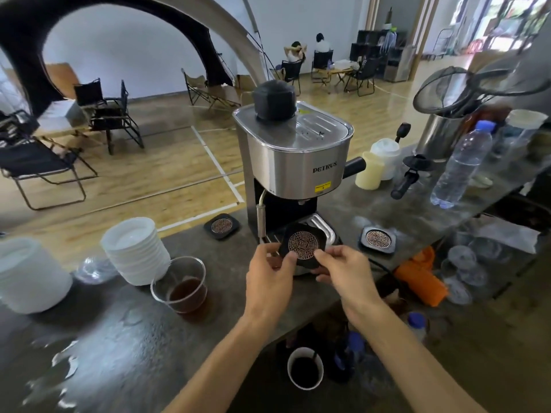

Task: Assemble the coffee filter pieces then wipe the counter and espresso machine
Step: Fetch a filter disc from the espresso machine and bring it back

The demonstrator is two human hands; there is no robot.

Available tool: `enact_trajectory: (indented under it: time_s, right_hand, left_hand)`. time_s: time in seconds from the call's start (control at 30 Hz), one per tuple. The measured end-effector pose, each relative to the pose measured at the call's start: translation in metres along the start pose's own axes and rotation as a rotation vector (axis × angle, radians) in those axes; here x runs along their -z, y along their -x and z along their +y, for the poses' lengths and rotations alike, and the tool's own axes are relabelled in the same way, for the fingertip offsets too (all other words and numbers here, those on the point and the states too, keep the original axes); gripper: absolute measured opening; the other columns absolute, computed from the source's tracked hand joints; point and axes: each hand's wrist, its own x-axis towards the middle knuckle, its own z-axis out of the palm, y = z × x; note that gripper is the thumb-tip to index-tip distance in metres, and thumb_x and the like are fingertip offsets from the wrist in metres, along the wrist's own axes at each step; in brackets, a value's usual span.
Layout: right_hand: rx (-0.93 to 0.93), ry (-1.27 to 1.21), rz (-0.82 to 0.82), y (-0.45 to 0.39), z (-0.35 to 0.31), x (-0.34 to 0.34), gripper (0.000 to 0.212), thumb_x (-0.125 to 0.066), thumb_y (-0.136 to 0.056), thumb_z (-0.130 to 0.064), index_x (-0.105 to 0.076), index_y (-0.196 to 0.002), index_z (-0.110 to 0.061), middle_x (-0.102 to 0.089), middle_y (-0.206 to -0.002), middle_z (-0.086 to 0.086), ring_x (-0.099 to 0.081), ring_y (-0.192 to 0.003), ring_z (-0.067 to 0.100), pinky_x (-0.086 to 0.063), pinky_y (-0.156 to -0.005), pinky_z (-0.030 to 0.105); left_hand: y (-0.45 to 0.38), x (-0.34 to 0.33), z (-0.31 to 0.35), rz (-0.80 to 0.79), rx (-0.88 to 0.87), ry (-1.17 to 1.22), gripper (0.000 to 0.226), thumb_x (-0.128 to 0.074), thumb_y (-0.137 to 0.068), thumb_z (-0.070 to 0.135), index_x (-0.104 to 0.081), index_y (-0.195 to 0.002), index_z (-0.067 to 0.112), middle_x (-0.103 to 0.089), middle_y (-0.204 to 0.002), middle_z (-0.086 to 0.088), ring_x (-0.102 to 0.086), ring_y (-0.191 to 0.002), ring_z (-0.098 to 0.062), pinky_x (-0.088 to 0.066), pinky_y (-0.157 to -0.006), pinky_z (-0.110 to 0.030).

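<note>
Black-framed filter piece (302,245), a round copper-coloured mesh disc set in a dark square surround, is being held up in front of the espresso machine (293,162), just above its drip tray (323,229). I am pinching it from both sides: my left hand (269,280) is taking the left edge between thumb and fingertips, my right hand (347,277) is taking the lower right edge the same way. Both grips are closed on the piece.

Two matching pieces are lying flat on the tabletop (143,332): one (222,226) left of the machine, one (378,238) to its right, each well apart from the one I am holding.

Step in hand, as I judge it: assembling the filter pieces, early on, with wiping not yet begun. No cloth is showing.

Next move is probably calling for turning this piece level and mating it with one of the others, edges aligned. Which face goes up I cannot tell.

Also noting: a glass of dark coffee (182,286) and a stack of white saucers (135,251) sitting left of my hands, water smears on the near tabletop.
</note>
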Motion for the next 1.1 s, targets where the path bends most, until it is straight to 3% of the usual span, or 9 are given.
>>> enact_trajectory:
  time_s: [0.07, 0.17, 0.27, 0.4, 0.6, 0.73, 0.97, 1.03, 1.1]
  right_hand:
    - [-0.001, -0.057, -0.053, 0.019, 0.001, -0.003, 0.007, -0.066, -0.093, -0.011, -0.063, -0.098, -0.008, -0.076, -0.089, 0.009, -0.073, -0.075, 0.022, -0.054, -0.063, 0.029]
    - [0.12, 0.019, -0.068, 0.038, -0.008, -0.007, 0.014, -0.066, -0.094, -0.017, -0.06, -0.107, -0.02, -0.077, -0.089, 0.0, -0.072, -0.078, 0.011, -0.055, -0.063, 0.025]
    - [0.24, 0.094, -0.121, 0.055, -0.026, -0.018, 0.016, -0.064, -0.094, -0.021, -0.061, -0.108, -0.027, -0.075, -0.089, -0.003, -0.068, -0.078, -0.003, -0.049, -0.061, 0.013]
    - [0.299, 0.17, -0.187, 0.082, -0.036, -0.05, 0.011, -0.065, -0.094, -0.014, -0.068, -0.095, -0.025, -0.074, -0.082, -0.006, -0.068, -0.076, -0.005, -0.048, -0.058, 0.01]
    - [0.242, 0.048, -0.312, 0.134, -0.04, -0.149, 0.007, -0.064, -0.094, -0.015, -0.067, -0.099, -0.019, -0.076, -0.082, -0.007, -0.072, -0.075, 0.006, -0.053, -0.054, 0.02]
    - [0.231, -0.02, -0.405, 0.18, -0.032, -0.244, 0.007, -0.066, -0.093, -0.012, -0.066, -0.099, -0.017, -0.077, -0.086, 0.001, -0.074, -0.08, 0.011, -0.056, -0.056, 0.023]
    - [0.295, 0.059, -0.545, 0.25, -0.009, -0.418, 0.017, -0.062, -0.093, -0.009, -0.069, -0.095, -0.025, -0.074, -0.096, -0.003, -0.071, -0.089, 0.011, -0.057, -0.056, 0.023]
    - [0.311, 0.116, -0.561, 0.262, -0.004, -0.462, 0.02, -0.062, -0.092, -0.007, -0.067, -0.104, -0.022, -0.072, -0.098, 0.0, -0.071, -0.083, 0.006, -0.057, -0.056, 0.022]
    - [0.287, 0.179, -0.578, 0.271, 0.002, -0.499, 0.022, -0.061, -0.091, -0.004, -0.063, -0.107, -0.02, -0.068, -0.094, -0.002, -0.069, -0.064, 0.001, -0.054, -0.049, 0.02]
  left_hand:
    - [0.004, 0.006, 0.001, -0.018, 0.076, 0.198, 0.016, -0.064, -0.094, 0.013, -0.061, -0.11, 0.014, -0.075, -0.085, -0.007, -0.074, -0.077, -0.022, -0.06, -0.077, -0.042]
    - [0.01, 0.025, 0.0, -0.003, -0.03, 0.075, 0.018, -0.064, -0.092, 0.015, -0.066, -0.099, 0.032, -0.074, -0.08, -0.003, -0.073, -0.078, -0.025, -0.059, -0.079, -0.052]
    - [0.016, 0.051, 0.007, -0.013, -0.1, 0.045, 0.023, -0.062, -0.095, 0.014, -0.069, -0.104, 0.035, -0.07, -0.075, 0.0, -0.071, -0.078, -0.023, -0.06, -0.075, -0.044]
    - [0.026, 0.1, 0.018, 0.027, -0.172, 0.042, 0.025, -0.063, -0.094, 0.009, -0.071, -0.108, 0.028, -0.069, -0.072, 0.006, -0.068, -0.072, -0.004, -0.051, -0.064, -0.016]
    - [0.039, 0.215, 0.017, 0.227, -0.196, 0.122, 0.013, -0.069, -0.09, 0.013, -0.068, -0.098, 0.023, -0.075, -0.083, -0.001, -0.072, -0.08, -0.012, -0.052, -0.062, -0.018]
    - [0.06, 0.317, 0.006, 0.342, -0.194, 0.076, 0.012, -0.07, -0.089, 0.013, -0.07, -0.097, 0.022, -0.076, -0.081, -0.001, -0.072, -0.077, -0.013, -0.056, -0.066, -0.029]
    - [0.077, 0.496, -0.024, 0.533, -0.14, -0.084, 0.011, -0.07, -0.09, 0.016, -0.069, -0.1, 0.02, -0.075, -0.081, 0.0, -0.072, -0.073, -0.015, -0.057, -0.06, -0.024]
    - [0.069, 0.541, -0.035, 0.603, -0.11, -0.175, 0.014, -0.073, -0.087, 0.021, -0.067, -0.1, 0.023, -0.075, -0.083, 0.002, -0.072, -0.075, -0.012, -0.056, -0.062, -0.024]
    - [0.062, 0.577, -0.046, 0.653, -0.073, -0.216, 0.015, -0.075, -0.084, 0.023, -0.065, -0.096, 0.025, -0.075, -0.08, 0.003, -0.072, -0.072, -0.013, -0.055, -0.058, -0.025]
